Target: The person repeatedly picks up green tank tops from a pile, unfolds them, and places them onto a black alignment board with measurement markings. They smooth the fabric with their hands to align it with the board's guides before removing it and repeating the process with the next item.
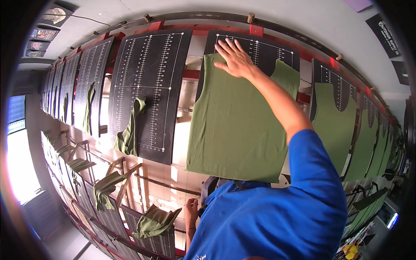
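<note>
My right hand (235, 58) lies palm down with spread fingers near the top left of a green fabric garment panel (242, 125). The hand is open, its fingertips reaching past the cloth onto the black marked board (271, 45) beneath. The panel covers most of that board, with a scooped neckline at the top, faint wrinkles and a lower edge beside my body. Low at my side hangs my left hand (191, 210), away from the panel. Its fingers look loosely curled, and nothing shows in them.
To the left, a marked board (158, 97) carries a crumpled green strip (132, 130). More boards with green panels (331, 125) curve away to the right. On a lower row behind me, bunched green cloth (156, 221) rests on boards. A dark rail (203, 16) runs along the far side.
</note>
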A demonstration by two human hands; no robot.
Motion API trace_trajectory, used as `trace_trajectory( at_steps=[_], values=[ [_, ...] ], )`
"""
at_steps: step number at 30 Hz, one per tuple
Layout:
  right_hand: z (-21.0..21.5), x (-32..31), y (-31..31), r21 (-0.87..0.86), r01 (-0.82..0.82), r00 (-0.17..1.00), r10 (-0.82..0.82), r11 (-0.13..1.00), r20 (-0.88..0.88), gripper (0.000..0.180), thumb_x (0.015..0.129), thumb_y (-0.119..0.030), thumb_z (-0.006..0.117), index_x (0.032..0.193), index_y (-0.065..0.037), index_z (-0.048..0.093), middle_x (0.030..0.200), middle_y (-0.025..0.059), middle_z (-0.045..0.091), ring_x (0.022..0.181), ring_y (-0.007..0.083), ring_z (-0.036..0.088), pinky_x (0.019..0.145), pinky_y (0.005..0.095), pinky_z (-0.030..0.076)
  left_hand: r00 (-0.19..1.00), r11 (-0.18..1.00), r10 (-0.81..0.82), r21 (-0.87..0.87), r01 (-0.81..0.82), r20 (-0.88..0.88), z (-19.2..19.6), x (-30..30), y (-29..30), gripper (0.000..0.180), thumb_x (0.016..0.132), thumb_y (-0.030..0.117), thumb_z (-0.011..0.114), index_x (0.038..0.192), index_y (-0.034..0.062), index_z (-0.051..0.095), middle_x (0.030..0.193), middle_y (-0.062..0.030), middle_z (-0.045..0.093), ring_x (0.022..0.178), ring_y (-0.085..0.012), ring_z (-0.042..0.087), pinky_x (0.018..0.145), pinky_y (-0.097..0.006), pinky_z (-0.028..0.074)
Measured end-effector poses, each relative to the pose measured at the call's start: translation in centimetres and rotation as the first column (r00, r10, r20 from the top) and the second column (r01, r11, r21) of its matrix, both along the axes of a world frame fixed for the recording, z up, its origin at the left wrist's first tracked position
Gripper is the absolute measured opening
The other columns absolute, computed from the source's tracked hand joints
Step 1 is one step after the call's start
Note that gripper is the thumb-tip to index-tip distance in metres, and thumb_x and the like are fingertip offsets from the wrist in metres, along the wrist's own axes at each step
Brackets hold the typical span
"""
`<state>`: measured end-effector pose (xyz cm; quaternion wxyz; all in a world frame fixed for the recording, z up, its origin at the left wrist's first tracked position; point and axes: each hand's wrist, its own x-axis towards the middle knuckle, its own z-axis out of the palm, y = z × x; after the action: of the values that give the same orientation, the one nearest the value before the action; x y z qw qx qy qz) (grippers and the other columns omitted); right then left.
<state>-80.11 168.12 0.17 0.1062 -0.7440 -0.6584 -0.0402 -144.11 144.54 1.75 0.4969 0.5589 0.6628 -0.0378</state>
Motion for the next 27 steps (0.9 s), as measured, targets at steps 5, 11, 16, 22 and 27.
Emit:
trace_trajectory(
  at_steps=[5,11,16,22,27],
  values=[
    [1.8,-13.2,0.2,-0.020,-0.025,0.985,0.022,0.999,-0.169,0.084,0.097,-0.058,0.045,0.148,0.008,0.035,0.156,0.0257,0.034,0.148,0.0388,0.029,0.123,0.0532,0.020,0.998,0.970,-0.028,0.241,0.043,-0.064,3.1,4.4,2.6,0.025,0.097,0.022,0.062,0.107,-0.0016,0.066,0.094,-0.0173,0.070,0.089,-0.0255,0.067,0.078,-0.038,0.052],
    [1.4,-30.8,-19.5,-0.022,-0.651,0.687,0.576,0.759,-0.443,0.094,0.088,-0.062,0.059,0.157,-0.006,0.028,0.161,0.0137,0.032,0.151,0.0282,0.027,0.126,0.0496,0.015,0.992,0.887,-0.118,0.445,0.125,-0.044,5.1,10.6,7.2,0.026,0.094,0.009,0.061,0.118,0.0001,0.059,0.111,-0.0157,0.060,0.098,-0.0280,0.060,0.079,-0.039,0.049],
    [2.7,-9.9,-21.0,-0.122,-0.246,0.934,0.201,0.962,-0.294,0.078,0.094,-0.059,0.051,0.151,-0.008,0.039,0.158,0.0156,0.036,0.146,0.0386,0.032,0.122,0.0572,0.019,0.974,0.877,-0.212,0.424,0.227,-0.083,5.0,11.4,6.6,0.027,0.094,0.008,0.062,0.119,0.0014,0.058,0.114,-0.0157,0.059,0.103,-0.0302,0.058,0.085,-0.041,0.048],
    [0.7,11.7,-19.4,-0.042,0.215,0.977,-0.215,0.976,0.013,0.081,0.100,-0.064,0.037,0.156,-0.006,0.031,0.163,0.0149,0.027,0.152,0.0338,0.020,0.125,0.0503,0.015,0.951,0.885,-0.308,0.356,0.300,-0.036,4.5,12.4,5.8,0.023,0.094,0.009,0.061,0.115,0.0009,0.061,0.109,-0.0155,0.062,0.097,-0.0286,0.061,0.080,-0.039,0.050],
    [2.0,-0.5,-27.3,-0.130,-0.038,0.989,0.018,0.991,-0.149,0.083,0.099,-0.066,0.035,0.154,-0.004,0.033,0.162,0.0168,0.028,0.152,0.0361,0.020,0.124,0.0552,0.011,0.979,0.909,-0.187,0.362,0.205,-0.083,2.6,7.6,4.7,0.018,0.095,0.011,0.060,0.109,-0.0003,0.064,0.099,-0.0138,0.064,0.083,-0.0236,0.064,0.069,-0.036,0.052]
  ],
)
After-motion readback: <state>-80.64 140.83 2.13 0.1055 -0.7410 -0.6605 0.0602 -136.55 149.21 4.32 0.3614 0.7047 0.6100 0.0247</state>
